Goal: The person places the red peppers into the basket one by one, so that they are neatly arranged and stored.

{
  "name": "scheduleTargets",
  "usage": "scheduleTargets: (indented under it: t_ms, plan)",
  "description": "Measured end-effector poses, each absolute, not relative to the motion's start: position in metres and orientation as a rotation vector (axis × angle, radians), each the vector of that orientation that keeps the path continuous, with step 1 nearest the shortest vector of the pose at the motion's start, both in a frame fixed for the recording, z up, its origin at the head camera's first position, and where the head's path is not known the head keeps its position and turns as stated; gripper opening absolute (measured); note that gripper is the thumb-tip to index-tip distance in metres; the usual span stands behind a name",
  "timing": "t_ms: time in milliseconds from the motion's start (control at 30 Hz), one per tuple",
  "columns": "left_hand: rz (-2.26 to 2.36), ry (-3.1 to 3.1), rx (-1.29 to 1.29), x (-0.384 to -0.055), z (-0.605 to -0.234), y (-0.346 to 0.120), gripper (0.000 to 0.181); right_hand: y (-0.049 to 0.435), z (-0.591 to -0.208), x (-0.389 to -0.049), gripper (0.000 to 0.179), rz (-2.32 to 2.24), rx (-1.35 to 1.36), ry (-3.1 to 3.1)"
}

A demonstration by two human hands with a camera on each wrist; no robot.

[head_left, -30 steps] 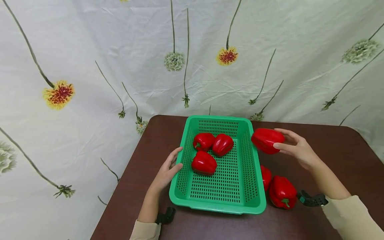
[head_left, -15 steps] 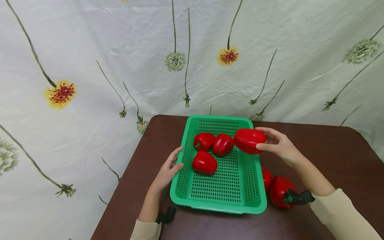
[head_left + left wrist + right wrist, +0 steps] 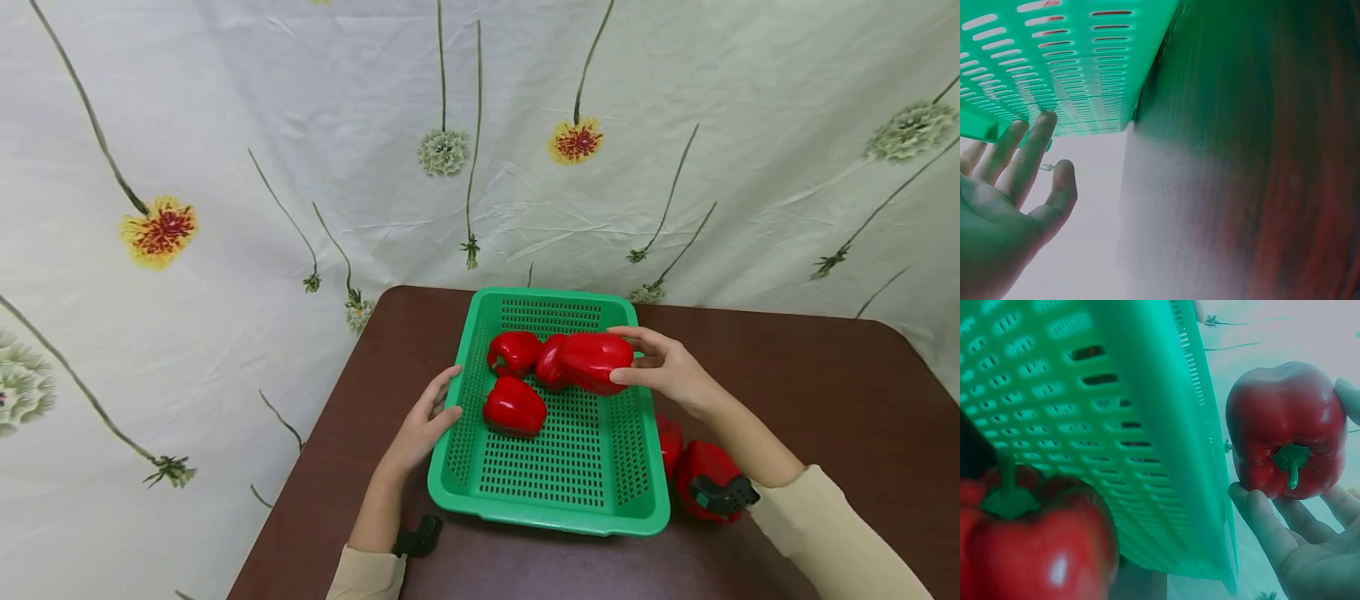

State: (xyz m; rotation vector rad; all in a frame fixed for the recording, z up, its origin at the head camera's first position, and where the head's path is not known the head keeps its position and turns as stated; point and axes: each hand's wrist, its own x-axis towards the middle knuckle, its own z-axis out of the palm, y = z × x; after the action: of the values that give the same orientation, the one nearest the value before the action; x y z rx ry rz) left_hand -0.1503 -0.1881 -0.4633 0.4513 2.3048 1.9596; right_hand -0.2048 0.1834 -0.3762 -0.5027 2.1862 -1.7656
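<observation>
Flower-printed cloth [image 3: 360,108] backs a brown table [image 3: 795,375] in the head view; three red peppers [image 3: 515,407] lie in the green basket [image 3: 551,520], two more peppers [image 3: 701,460] right of it. Left wrist: the left hand [image 3: 1013,194], fingers loosely extended, is at the basket's side. Right wrist: the basket wall [image 3: 1154,419] separates an outside pepper from the held pepper [image 3: 1288,425], gripped by the right hand [image 3: 1310,540].

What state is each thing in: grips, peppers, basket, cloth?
Left grip, fingers loosely extended at left side of basket; contact unclear
Right grip, pinching held pepper
Held pepper, raised over basket
Basket, upright on table, part-filled
Basket peppers, three, lying inside; one partly hidden
Table peppers, two, right of basket, partly hidden
Cloth, creased, behind table
</observation>
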Motion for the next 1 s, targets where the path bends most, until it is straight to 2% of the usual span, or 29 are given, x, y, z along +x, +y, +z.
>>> scheduleTargets:
  t_ms: [433,1000]
  plan:
    - [1.973,2.292,0.440,-0.151,-0.464,-0.187,0.057,0.165,-0.385,-0.207,0.064,-1.683,-0.474,2.135]
    - [1.953,2.316,0.439,-0.151,-0.463,-0.187,0.057,0.155,-0.396,-0.207,0.068,-1.335,-0.632,2.376]
